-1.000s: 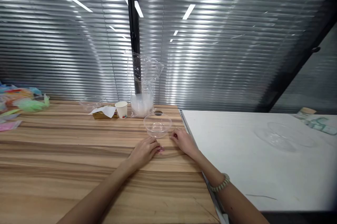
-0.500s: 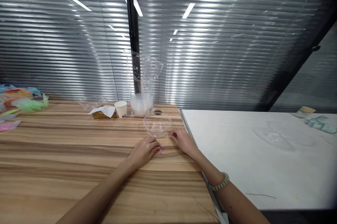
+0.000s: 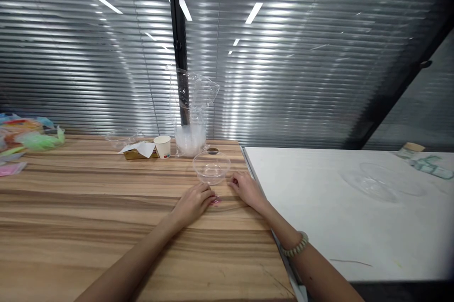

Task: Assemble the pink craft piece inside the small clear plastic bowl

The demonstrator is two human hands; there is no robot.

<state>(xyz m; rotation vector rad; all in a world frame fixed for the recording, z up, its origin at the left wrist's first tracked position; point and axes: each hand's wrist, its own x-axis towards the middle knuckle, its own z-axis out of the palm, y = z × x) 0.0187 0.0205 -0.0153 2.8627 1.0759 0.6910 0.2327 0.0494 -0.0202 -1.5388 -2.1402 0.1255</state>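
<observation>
At the far left of the frame, a heap of coloured plastic bags [image 3: 33,136] lies on the wooden tabletop [image 3: 88,207], with a pink packet [image 3: 12,168] below it. Further right, along the back edge, come a clear container [image 3: 122,137], a small gold box [image 3: 133,154] with white paper [image 3: 145,149] over it, an upright paper cup [image 3: 163,146] and a tall transparent bag [image 3: 191,139] with something whitish in its base.

In the centre, the left hand [image 3: 194,203] rests low, its fingers drawn together and their tips at the left edge of a small pink piece [image 3: 216,201]; whether they pinch it or only touch it, I cannot tell. The piece lies immediately right of those fingers, so the left hand is the nearer one; it is too small for its long axis to be made out. Directly above it in the frame stands a clear bowl [image 3: 212,168], upright and round. The right hand [image 3: 247,189] is up and to the right of the piece, apart from it, just beside the bowl's lower right side; its fingers curl inward, and whether they hold anything is hidden
</observation>
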